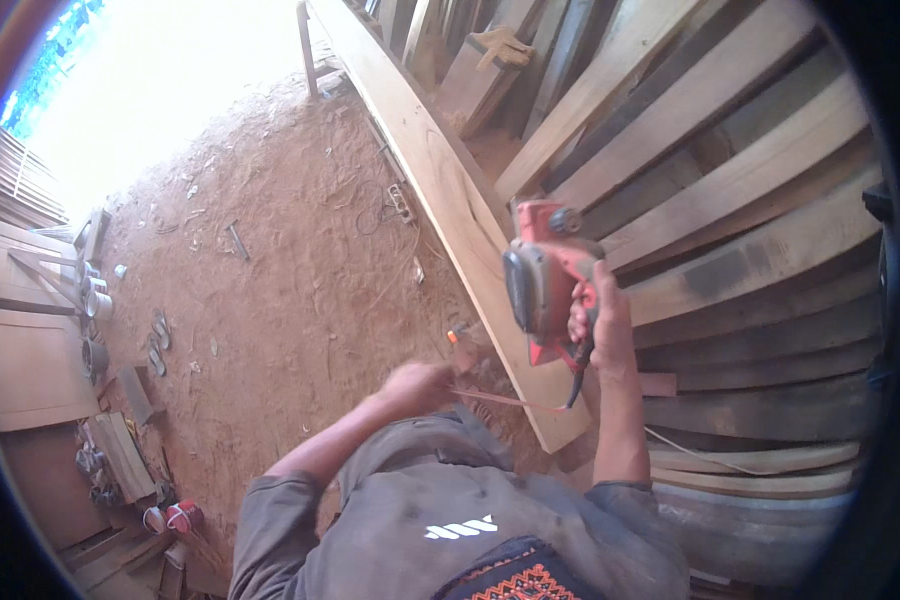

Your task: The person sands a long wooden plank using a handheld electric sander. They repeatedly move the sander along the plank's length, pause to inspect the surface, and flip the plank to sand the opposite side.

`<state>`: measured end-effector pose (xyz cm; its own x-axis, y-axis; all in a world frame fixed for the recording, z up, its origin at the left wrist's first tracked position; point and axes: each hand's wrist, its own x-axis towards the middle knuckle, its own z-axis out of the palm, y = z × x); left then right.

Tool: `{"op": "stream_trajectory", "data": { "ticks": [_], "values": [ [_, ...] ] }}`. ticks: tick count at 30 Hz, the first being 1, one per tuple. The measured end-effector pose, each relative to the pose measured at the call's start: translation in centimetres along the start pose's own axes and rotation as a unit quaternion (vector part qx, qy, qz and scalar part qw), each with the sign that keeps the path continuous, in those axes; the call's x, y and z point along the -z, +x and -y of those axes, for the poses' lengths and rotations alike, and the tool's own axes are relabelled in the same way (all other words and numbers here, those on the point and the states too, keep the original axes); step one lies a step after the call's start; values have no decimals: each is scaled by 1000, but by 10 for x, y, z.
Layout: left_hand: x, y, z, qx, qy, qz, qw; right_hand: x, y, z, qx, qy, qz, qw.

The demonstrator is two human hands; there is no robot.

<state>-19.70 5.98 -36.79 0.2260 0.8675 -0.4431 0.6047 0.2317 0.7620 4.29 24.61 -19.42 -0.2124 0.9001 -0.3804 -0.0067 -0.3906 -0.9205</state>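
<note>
Red plastic and grey metal, that's the electric hand planer (542, 285), and the right hand (595, 325) has it by the rear handle, grip closed tight around it, the tool tipped up on its side over the long pale wooden plank (440, 175). The planer sits near the close end of that plank, its grey base facing left toward the open floor, a dark round knob up top. A black cord (576, 385) drops from the handle just below the fingers.

Left hand (418, 385) now: it's down low beside the plank's near end, blurred, curled into a loose fist. A thin reddish strip (505, 400) runs from it across toward the planer's cord; whether the fingers actually pinch that strip I cannot tell, the blur eats the detail. A small orange-tipped object (454, 337) shows just above that hand, too small to name.

The plank runs away diagonally up the frame, resting on edge against a wall of stacked dark and light timber boards (750, 200) leaning on the right. Left of it, reddish dirt floor (290, 260) scattered with sawdust and shavings. Far left, flat brown wooden panels (20, 340), a few round metal tins (95, 300) and two red cans (175, 517) near the lower edge. The person wears a grey long-sleeved shirt (420, 510)
</note>
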Motion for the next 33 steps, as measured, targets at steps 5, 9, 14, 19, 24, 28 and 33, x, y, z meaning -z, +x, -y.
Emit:
{"op": "stream_trajectory", "data": {
  "ticks": [5,9,14,19,24,28,33],
  "values": [
    [93,-88,115,132,117,-163,971,-35,44,-29,-58,-131,30,989],
    [131,-131,161,224,11,-201,953,-45,62,-28,-83,-156,35,984],
    [185,-99,195,218,-45,-241,945,-99,150,-5,-85,-154,40,984],
    [242,-37,243,235,-114,-301,917,-195,280,33,-68,-156,61,984],
    [287,10,257,298,-262,-349,849,-303,422,71,-68,-156,124,978],
    [325,30,240,348,-352,-387,778,-406,552,104,-1,-177,177,968],
    [393,56,238,289,-351,-420,786,-531,694,137,30,-229,156,960]
  ]
}}
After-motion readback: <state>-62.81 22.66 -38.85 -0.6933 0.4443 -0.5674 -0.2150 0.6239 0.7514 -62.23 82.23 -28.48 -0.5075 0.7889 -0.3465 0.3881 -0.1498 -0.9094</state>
